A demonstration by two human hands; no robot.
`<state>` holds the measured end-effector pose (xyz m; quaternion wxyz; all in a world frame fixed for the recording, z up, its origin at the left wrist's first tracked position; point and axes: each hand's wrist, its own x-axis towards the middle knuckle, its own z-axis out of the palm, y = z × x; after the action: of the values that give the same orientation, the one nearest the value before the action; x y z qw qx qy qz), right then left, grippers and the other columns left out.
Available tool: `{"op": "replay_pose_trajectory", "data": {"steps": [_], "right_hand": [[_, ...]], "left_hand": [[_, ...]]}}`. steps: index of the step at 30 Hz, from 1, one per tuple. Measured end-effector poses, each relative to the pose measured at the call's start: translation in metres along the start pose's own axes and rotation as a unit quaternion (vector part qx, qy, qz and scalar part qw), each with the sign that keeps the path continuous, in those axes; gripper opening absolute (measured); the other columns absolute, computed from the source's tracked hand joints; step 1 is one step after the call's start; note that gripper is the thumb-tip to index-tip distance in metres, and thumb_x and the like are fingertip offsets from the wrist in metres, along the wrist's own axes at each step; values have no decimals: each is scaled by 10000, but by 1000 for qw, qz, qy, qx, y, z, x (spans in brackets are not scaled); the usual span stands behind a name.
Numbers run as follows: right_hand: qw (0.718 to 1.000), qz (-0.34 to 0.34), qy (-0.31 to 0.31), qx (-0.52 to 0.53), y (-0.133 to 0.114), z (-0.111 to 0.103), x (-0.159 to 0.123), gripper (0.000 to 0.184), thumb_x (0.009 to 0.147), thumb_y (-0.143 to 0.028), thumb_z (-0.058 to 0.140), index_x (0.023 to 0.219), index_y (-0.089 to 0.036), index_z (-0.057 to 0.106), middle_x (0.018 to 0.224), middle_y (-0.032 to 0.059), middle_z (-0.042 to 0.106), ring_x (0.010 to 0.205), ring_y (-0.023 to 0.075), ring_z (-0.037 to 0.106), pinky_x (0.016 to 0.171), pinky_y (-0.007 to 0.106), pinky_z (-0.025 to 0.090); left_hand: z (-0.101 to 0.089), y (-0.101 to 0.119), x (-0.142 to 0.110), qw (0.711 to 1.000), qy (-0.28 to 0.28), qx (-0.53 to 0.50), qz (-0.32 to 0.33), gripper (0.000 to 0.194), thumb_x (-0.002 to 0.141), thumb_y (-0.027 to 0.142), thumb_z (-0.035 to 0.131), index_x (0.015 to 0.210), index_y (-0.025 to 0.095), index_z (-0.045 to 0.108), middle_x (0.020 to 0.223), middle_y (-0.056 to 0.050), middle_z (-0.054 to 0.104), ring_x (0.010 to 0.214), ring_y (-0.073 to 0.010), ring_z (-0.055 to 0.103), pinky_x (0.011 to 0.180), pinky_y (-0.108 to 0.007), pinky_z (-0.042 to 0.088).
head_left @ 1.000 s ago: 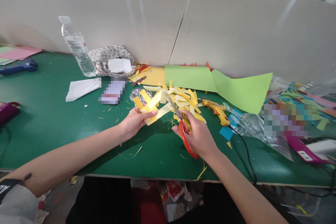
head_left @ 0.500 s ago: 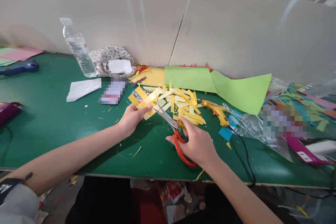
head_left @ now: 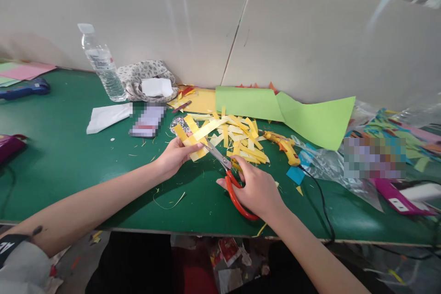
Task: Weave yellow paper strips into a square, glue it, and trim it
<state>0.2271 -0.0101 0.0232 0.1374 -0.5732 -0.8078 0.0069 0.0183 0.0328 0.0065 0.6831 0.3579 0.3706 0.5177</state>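
My left hand (head_left: 175, 157) pinches yellow paper strips (head_left: 197, 134) that cross one another and fan out above the green table. Red-handled scissors (head_left: 220, 156) are in my right hand (head_left: 260, 183), with the fingers through and around the handles. The blade tips meet the held paper beside my left thumb; whether they are cutting into it I cannot tell. Just behind both hands lies a loose heap of yellow paper strips (head_left: 241, 140). A small clear dish of glittery bits (head_left: 177, 124) is partly hidden by the held paper.
A yellow glue gun (head_left: 284, 147) lies right of the heap, its cord running to the front edge. Green paper sheets (head_left: 313, 121) rest behind. At left stand a water bottle (head_left: 105, 69) and a patterned cloth pouch (head_left: 148, 71), with a phone (head_left: 148, 119) in front.
My left hand has shifted slightly right with the paper, closer to the scissors. The scissor blades look closer together than before. My right hand has barely moved.
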Motion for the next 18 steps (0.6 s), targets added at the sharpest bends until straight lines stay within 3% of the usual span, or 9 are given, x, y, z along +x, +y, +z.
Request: {"op": "replay_pose_trajectory", "data": {"steps": [8, 18], "right_hand": [[999, -15, 33, -2, 0, 4, 0, 570, 775, -511, 472, 1176, -106, 508, 676, 68, 651, 621, 223, 637, 498, 282, 424], [998, -29, 49, 30, -3, 7, 1, 548, 780, -513, 468, 1141, -104, 513, 645, 71, 644, 549, 207, 622, 464, 270, 409]], "left_hand": [[4, -6, -5, 998, -53, 5, -24, 312, 682, 202, 735, 974, 139, 644, 975, -77, 703, 835, -159, 660, 742, -238, 520], [5, -8, -7, 998, -56, -22, -19, 319, 685, 188, 731, 985, 148, 630, 961, -65, 705, 830, -156, 663, 754, -250, 517]]}}
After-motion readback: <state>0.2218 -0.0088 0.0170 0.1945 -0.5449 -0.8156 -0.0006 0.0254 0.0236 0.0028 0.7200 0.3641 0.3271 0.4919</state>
